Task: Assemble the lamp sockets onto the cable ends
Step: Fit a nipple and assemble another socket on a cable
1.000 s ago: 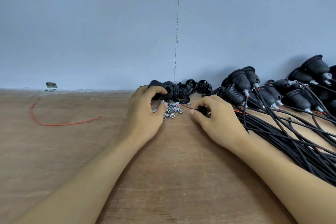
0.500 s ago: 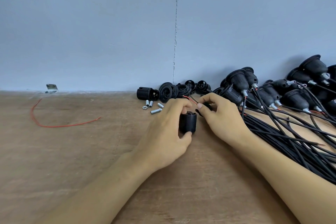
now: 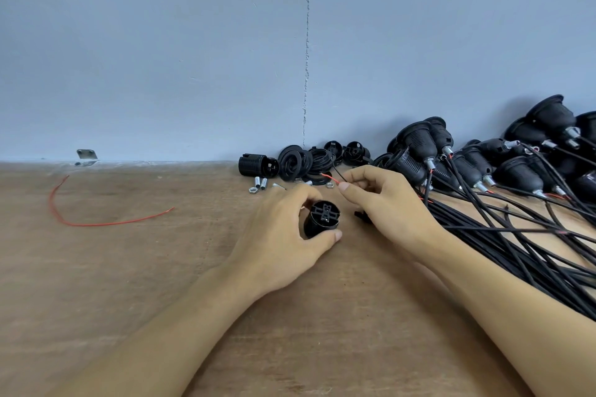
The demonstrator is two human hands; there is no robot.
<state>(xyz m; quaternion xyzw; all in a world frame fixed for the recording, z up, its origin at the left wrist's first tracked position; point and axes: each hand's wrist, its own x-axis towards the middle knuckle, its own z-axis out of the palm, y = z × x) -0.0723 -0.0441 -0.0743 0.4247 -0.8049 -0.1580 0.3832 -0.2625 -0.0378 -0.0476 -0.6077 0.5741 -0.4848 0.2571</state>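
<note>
Head view, centre of the frame: the left hand (image 3: 283, 235) holds a black socket body (image 3: 322, 218) upright on the wooden table (image 3: 129, 284), thumb in front and fingers curled behind, so its grip is closed on that part with the open end facing up. Just to the right, the right hand (image 3: 387, 203) pinches thin red and black wire ends (image 3: 332, 177) between thumb and forefinger, its grip closed on them, apart from the socket body. Behind the hands, against the blue wall (image 3: 193, 58), lie loose black socket parts (image 3: 290, 163) and a few small metal nuts and sleeves (image 3: 260, 183). At the right of the frame a heap of finished sockets (image 3: 483, 158) rests near the wall, their black cables (image 3: 516, 235) fanning toward the lower right. At the left a loose red wire (image 3: 96, 223) curves on the table, with a small metal bracket (image 3: 86, 155) at the wall.
</note>
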